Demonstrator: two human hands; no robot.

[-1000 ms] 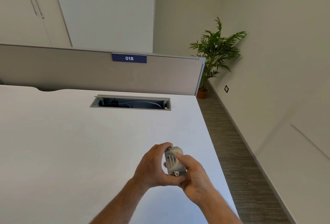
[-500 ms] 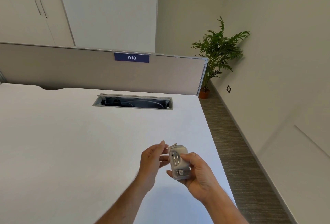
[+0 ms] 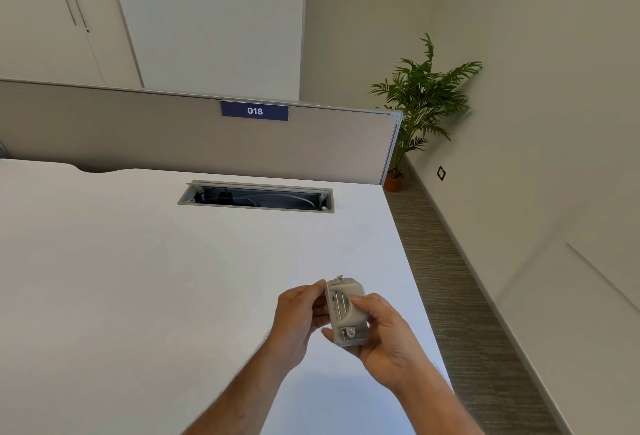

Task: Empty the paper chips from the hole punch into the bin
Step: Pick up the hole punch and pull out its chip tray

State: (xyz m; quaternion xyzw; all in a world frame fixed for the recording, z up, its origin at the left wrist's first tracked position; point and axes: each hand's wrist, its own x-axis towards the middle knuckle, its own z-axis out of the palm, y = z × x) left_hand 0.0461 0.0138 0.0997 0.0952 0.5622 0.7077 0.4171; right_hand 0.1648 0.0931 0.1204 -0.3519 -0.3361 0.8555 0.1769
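A small grey hole punch [image 3: 346, 313] is held above the white desk [image 3: 138, 278], near its right edge. My right hand [image 3: 388, 341] grips it from the right and below, thumb across its ribbed top. My left hand [image 3: 298, 320] touches its left side with the fingertips. The punch stands on end, its metal hinge pin facing me. No bin is in view, and no paper chips can be seen.
A cable tray opening [image 3: 256, 197] is cut into the desk's far part. A grey partition [image 3: 138, 136] with a blue "018" label [image 3: 254, 111] closes the back. Carpeted floor [image 3: 460, 296] runs along the right, with a potted plant [image 3: 419, 105] in the corner.
My left hand loosened from wrapping the punch to touching its left side with the fingertips. The punch shifted slightly right and is held mainly by my right hand.
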